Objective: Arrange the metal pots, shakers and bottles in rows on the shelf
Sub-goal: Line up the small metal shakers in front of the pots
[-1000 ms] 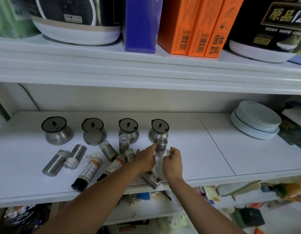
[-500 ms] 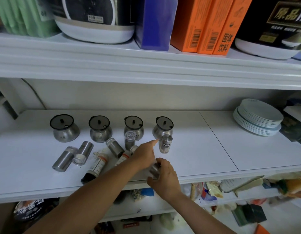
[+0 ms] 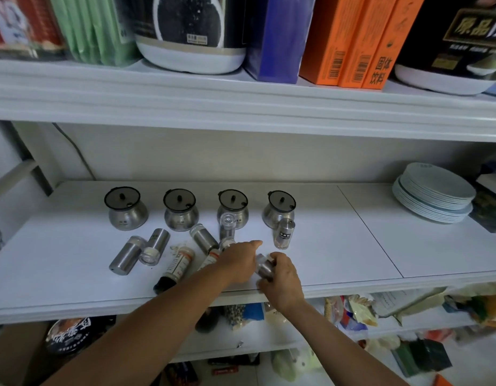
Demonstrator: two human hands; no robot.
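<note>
Steel shaker (image 3: 264,266) in R hand (image 3: 283,282) grip

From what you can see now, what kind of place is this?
Probably a home kitchen pantry or storage shelf: lidded metal pots in a row, a stack of plates, and boxed goods on the shelf above.

Home pantry or kitchen storage. White shelving (image 3: 352,246) holds lidded metal condiment pots (image 3: 126,208), stacked plates (image 3: 433,193) at right, boxed cookers (image 3: 191,32) and orange drink boxes (image 3: 352,43) along top, snack packets (image 3: 358,310) lower right.
</note>
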